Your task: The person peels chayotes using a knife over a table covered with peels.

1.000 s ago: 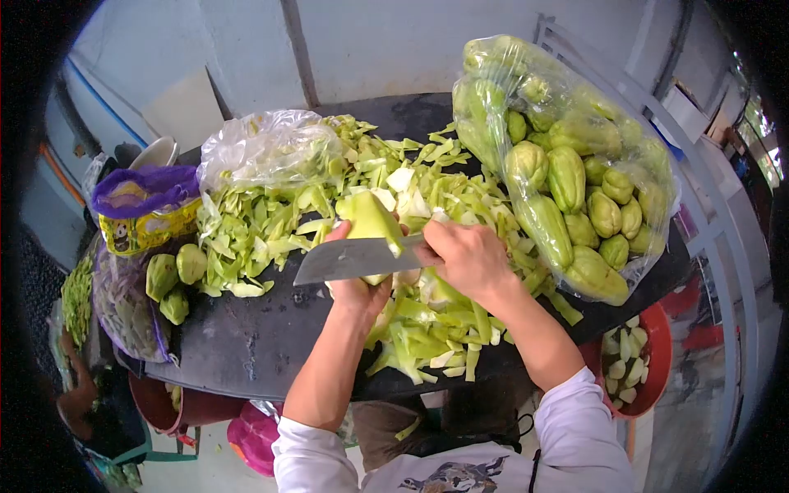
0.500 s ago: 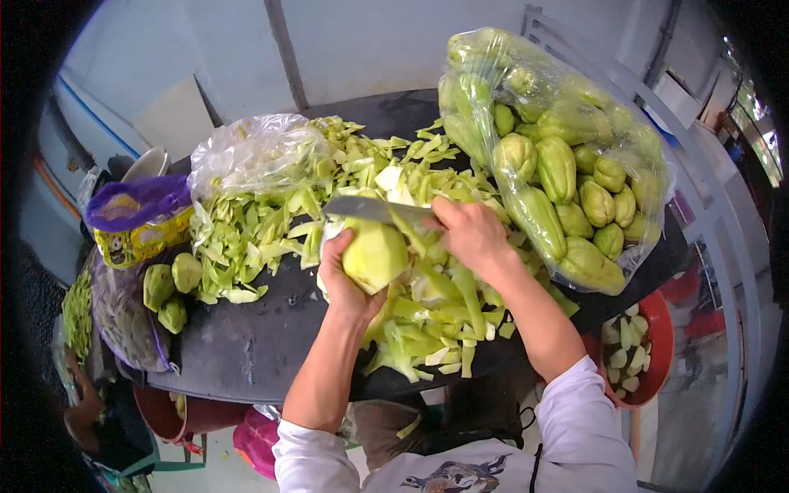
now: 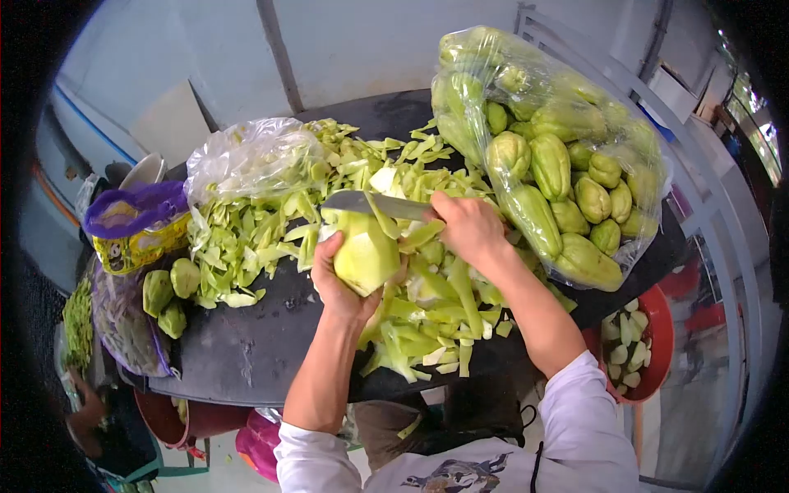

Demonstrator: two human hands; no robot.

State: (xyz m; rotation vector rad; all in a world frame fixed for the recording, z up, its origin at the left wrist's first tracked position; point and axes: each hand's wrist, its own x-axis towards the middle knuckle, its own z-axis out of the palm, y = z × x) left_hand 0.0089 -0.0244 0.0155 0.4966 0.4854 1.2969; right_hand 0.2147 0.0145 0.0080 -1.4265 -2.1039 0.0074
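Head view: we see the left hand [image 3: 339, 286] cupping a peeled green vegetable [image 3: 367, 256], some fingers hidden behind it. The right hand [image 3: 470, 228] grips a knife [image 3: 352, 202], its handle mostly lost inside the fist, the blade across the vegetable's far end. Peelings [image 3: 427, 324] spread beneath both hands. Right of them, a glossy bag [image 3: 575, 135] obscures whole vegetables [image 3: 549, 167]; the table [image 3: 230, 353] partly hides a red bucket [image 3: 664, 329].

Held the left hand [image 3: 345, 297] cupped in a firm grip, with the thumb [image 3: 329, 246] raised along its outer side. Held the right hand [image 3: 470, 232] clenched, slightly beyond and to the right of the left one. Had the left forearm [image 3: 319, 374] bare and nearly straight below its hand; slanted the bare right forearm [image 3: 541, 319] down and outward from its own.
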